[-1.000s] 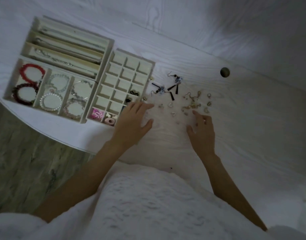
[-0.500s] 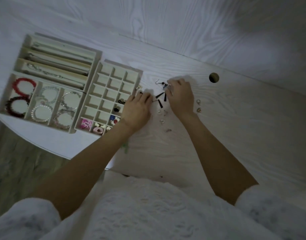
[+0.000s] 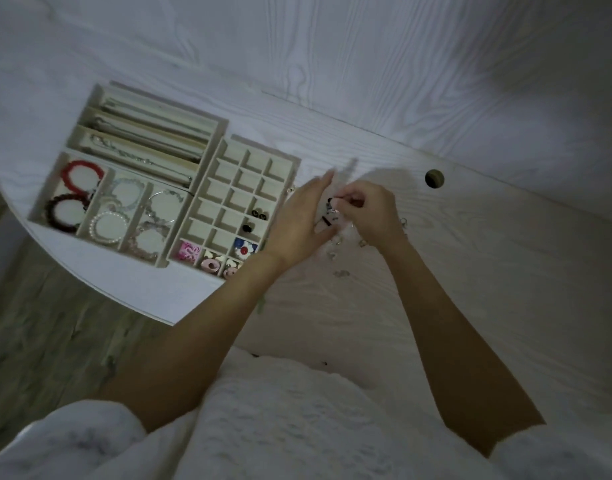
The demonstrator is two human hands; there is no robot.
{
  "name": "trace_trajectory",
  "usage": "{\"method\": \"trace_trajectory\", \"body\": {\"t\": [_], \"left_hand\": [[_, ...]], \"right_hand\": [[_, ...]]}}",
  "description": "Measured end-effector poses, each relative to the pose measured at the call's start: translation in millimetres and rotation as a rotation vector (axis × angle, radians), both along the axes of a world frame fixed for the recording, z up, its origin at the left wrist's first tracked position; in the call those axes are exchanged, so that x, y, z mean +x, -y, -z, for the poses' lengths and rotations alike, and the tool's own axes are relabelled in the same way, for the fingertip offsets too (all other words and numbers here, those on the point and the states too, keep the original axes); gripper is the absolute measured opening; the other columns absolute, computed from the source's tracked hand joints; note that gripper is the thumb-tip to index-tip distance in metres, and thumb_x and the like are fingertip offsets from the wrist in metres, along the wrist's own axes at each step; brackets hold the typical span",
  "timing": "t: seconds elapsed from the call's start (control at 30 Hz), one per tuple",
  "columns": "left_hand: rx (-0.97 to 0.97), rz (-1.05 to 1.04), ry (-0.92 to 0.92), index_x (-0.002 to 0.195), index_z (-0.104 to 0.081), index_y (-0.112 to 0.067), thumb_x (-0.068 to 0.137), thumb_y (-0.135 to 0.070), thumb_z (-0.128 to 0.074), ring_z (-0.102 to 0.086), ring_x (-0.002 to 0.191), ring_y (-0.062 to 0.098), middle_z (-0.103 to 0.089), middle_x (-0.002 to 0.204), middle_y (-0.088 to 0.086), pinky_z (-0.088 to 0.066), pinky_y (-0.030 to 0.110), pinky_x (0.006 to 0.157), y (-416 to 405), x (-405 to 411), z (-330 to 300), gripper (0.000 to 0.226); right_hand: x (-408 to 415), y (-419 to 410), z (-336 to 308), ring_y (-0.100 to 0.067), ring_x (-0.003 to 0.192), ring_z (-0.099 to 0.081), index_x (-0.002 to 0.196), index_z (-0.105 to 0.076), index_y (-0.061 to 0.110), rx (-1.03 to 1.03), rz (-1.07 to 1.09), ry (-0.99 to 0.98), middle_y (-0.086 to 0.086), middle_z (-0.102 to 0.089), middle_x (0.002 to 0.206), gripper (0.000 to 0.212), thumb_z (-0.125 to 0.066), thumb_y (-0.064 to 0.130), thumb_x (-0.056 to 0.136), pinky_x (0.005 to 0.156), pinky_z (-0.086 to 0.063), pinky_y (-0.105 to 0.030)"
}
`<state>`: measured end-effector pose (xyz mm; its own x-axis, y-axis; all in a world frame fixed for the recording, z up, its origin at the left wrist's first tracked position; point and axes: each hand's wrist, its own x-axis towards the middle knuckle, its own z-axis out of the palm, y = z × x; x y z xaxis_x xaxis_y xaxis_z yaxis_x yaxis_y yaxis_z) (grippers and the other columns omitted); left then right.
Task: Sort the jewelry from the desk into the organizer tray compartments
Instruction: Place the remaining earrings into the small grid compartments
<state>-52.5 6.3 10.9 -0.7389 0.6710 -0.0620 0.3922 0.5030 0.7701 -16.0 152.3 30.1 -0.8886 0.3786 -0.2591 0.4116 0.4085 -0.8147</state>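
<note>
Tabletop point(image 3: 505, 289): pale wood grain, with a curved front edge at the lower left.
Cable hole point(image 3: 434, 178): round and dark, cut into the tabletop near its back edge.
Wall point(image 3: 366, 57): pale wood-grain panel rising directly behind the tabletop.
Floor point(image 3: 38, 341): grey-green planks, visible below the tabletop's curved edge.
Garment point(image 3: 280, 427): white, fluffy, against the tabletop's near edge.

The right hand point(image 3: 370, 213) has closed its grip on the dangling earring point(image 3: 330, 211) and lifted it beside the left hand point(image 3: 299, 223)
</note>
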Motion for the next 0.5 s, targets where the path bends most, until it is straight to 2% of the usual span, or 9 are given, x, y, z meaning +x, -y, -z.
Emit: {"method": "trace_trajectory", "body": {"t": [0.07,0.13,0.2,0.23,0.3,0.37,0.43,0.5], "left_hand": [[0.152,-0.026,0.234,0.149,-0.021,-0.014,0.088,-0.019,-0.068,-0.036,0.127,-0.002,-0.042,0.142,-0.004,-0.031,0.017,0.106,3.2,12.5,-13.3,0.077],[0.285,-0.094,0.349,0.142,-0.033,-0.018,0.092,-0.018,-0.062,-0.044,0.118,-0.010,-0.049,0.131,-0.011,-0.036,0.011,0.098,12.3,23.6,-23.1,0.058],[0.378,-0.168,0.380,0.120,-0.054,-0.016,0.094,-0.022,-0.055,-0.056,0.103,0.000,-0.061,0.109,-0.007,-0.042,0.017,0.090,26.9,29.8,-28.2,0.027],[0.425,-0.210,0.400,0.109,-0.061,-0.014,0.095,-0.023,-0.053,-0.060,0.096,0.007,-0.064,0.099,-0.003,-0.045,0.022,0.087,36.6,31.3,-28.7,0.019],[0.475,-0.324,0.411,0.104,-0.066,-0.013,0.095,-0.025,-0.052,-0.061,0.090,0.011,-0.067,0.092,-0.003,-0.047,0.026,0.082,60.5,33.3,-24.4,0.020],[0.471,-0.412,0.415,0.104,-0.068,-0.020,0.095,-0.024,-0.056,-0.063,0.086,0.013,-0.069,0.089,-0.006,-0.050,0.029,0.076,79.9,33.3,-22.0,0.016],[0.420,-0.494,0.418,0.097,-0.070,-0.028,0.092,-0.019,-0.061,-0.063,0.074,0.011,-0.070,0.081,-0.010,-0.051,0.030,0.064,103.1,31.5,-16.9,0.013],[0.346,-0.537,0.402,0.091,-0.071,-0.033,0.088,-0.019,-0.066,-0.064,0.067,0.011,-0.071,0.079,-0.013,-0.054,0.030,0.061,124.7,25.4,-11.1,0.015]], "right_hand": [[11.1,11.4,-24.9,-0.004,0.066,-0.060,0.091,-0.072,0.011,-0.007,-0.029,-0.079,0.006,-0.067,0.075,0.010,-0.068,0.010,0.083,0.066,-0.048,-0.019],[18.6,24.3,-47.2,-0.001,0.066,-0.060,0.090,-0.072,0.014,-0.004,-0.052,-0.141,0.011,-0.066,0.073,0.009,-0.066,0.010,0.084,0.065,-0.047,-0.016],[21.5,36.8,-58.2,-0.001,0.070,-0.061,0.090,-0.071,0.013,-0.018,-0.075,-0.169,0.008,-0.067,0.077,0.009,-0.064,0.009,0.086,0.065,-0.046,-0.012],[20.8,43.6,-59.5,-0.002,0.071,-0.061,0.091,-0.071,0.013,-0.025,-0.091,-0.179,0.005,-0.067,0.079,0.009,-0.064,0.009,0.087,0.065,-0.045,-0.012],[17.0,59.7,-53.2,-0.003,0.074,-0.060,0.092,-0.070,0.011,-0.037,-0.129,-0.176,0.002,-0.068,0.082,0.008,-0.064,0.012,0.088,0.066,-0.045,-0.013],[13.1,73.0,-39.5,0.000,0.071,-0.057,0.092,-0.069,0.010,-0.079,-0.157,-0.143,0.005,-0.066,0.081,0.008,-0.063,0.012,0.089,0.065,-0.042,-0.013],[8.2,92.2,-22.6,0.005,0.069,-0.054,0.091,-0.068,0.010,-0.122,-0.175,-0.095,0.012,-0.061,0.078,0.006,-0.062,0.012,0.089,0.064,-0.039,-0.009],[2.7,106.6,-8.0,0.008,0.070,-0.052,0.092,-0.068,0.009,-0.115,-0.193,-0.067,0.015,-0.058,0.078,0.006,-0.063,0.011,0.089,0.065,-0.038,-0.007]]}}
